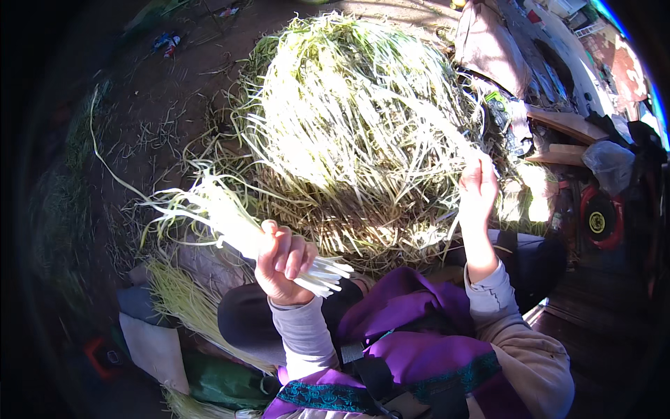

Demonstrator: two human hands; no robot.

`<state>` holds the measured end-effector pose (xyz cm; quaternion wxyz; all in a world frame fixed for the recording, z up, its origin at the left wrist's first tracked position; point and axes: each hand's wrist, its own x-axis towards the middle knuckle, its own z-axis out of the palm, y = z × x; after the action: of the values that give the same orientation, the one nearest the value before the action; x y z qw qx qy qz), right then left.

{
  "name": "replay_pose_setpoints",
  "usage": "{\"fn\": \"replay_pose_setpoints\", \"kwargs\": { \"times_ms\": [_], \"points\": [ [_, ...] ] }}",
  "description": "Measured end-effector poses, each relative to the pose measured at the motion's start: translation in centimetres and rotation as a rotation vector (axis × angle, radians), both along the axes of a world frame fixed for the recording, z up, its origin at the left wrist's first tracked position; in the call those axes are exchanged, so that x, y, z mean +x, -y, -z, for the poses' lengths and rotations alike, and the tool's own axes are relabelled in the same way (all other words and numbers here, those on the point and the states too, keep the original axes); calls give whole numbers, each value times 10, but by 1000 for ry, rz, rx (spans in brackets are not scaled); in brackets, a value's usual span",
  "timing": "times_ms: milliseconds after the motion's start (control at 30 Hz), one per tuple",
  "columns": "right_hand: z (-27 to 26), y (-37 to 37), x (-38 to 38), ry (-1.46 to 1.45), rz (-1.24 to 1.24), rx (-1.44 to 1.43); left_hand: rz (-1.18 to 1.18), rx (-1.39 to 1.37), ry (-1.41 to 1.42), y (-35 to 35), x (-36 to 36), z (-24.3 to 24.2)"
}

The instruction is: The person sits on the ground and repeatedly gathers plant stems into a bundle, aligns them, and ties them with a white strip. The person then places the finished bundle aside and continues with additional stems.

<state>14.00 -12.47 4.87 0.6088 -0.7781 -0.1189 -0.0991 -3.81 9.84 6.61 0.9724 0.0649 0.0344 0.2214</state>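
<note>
My left hand [285,262] is wrapped around a bundle of long, pale stalks that look like chives [230,220]. Their white, even ends poke out below the fist, while the loose yellow-green tips fan out to the upper left. At the right side of a large heap of similar stalks [335,120], my right hand [479,186] is raised with thumb and fingers pinched together. A few pale strands run from its fingertips up and left over the heap, though glare washes out the detail. The heap lies directly before me, its cut ends towards my lap.
Another bunch of stalks [193,298] lies by my left knee, near a green sack [225,379]. Scraps litter the dark ground [172,89] at left. To the right are wooden boards [565,123], a clear plastic bag [610,165] and a red round object [602,217].
</note>
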Motion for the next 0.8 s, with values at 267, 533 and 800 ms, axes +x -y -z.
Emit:
{"fn": "replay_pose_setpoints", "kwargs": {
  "times_ms": [267,533,800],
  "points": [
    [7,-1,-62,-65,-286,-205,152,281,-480,41,30,0],
    [10,10,-117,-139,-627,-285,310,336,-638,39,29,19],
    [-1,-35,-96,-724,-693,195,235,534,-720,46,30,12]
  ]
}}
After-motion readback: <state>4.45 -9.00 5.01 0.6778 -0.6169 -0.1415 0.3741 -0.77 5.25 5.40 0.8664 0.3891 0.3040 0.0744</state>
